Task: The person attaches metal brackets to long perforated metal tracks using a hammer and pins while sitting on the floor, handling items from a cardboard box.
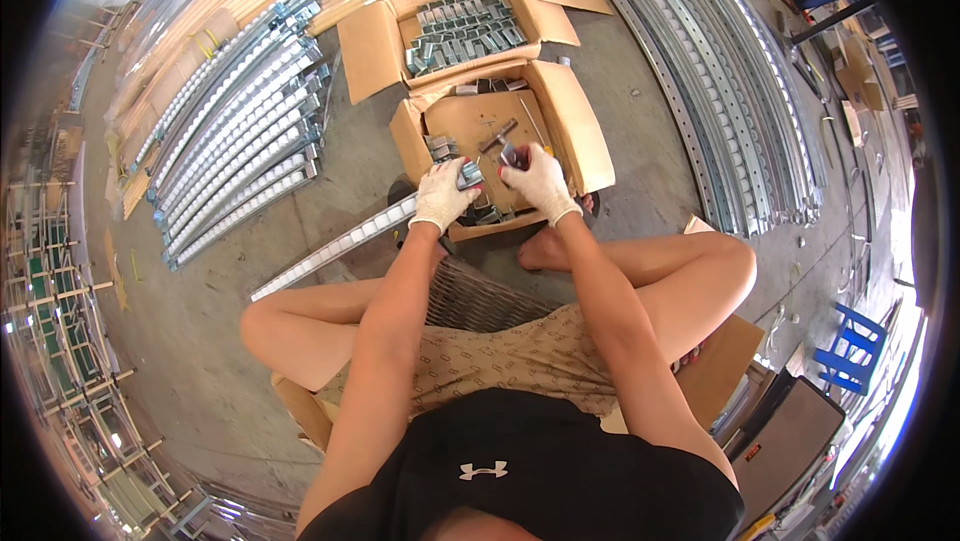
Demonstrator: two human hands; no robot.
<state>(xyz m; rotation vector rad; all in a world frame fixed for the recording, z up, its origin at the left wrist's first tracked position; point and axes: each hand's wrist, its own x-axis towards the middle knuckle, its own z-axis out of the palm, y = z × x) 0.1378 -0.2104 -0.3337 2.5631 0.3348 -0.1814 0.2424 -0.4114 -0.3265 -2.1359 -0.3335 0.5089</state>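
Note:
My left hand [443, 193], in a pale knitted glove, is closed around the end of a roller track [335, 247], a metal rail with white rollers that slants down to the left past my knee. A small silver metal bracket [469, 175] shows at its fingers, by the track's end; whether it is joined to the track I cannot tell. My right hand [540, 184], gloved alike, grips a hammer [498, 135] by its handle, the head pointing up and left above the box. Both hands are over the near edge of an open cardboard box [585, 146].
Loose brackets [441, 148] lie inside the near box. Behind it, another cardboard box [365, 53] holds many brackets. Roller tracks [240, 131] lie stacked on the left floor, and metal rails [715, 91] on the right. A blue plastic stool [852, 349] stands far right.

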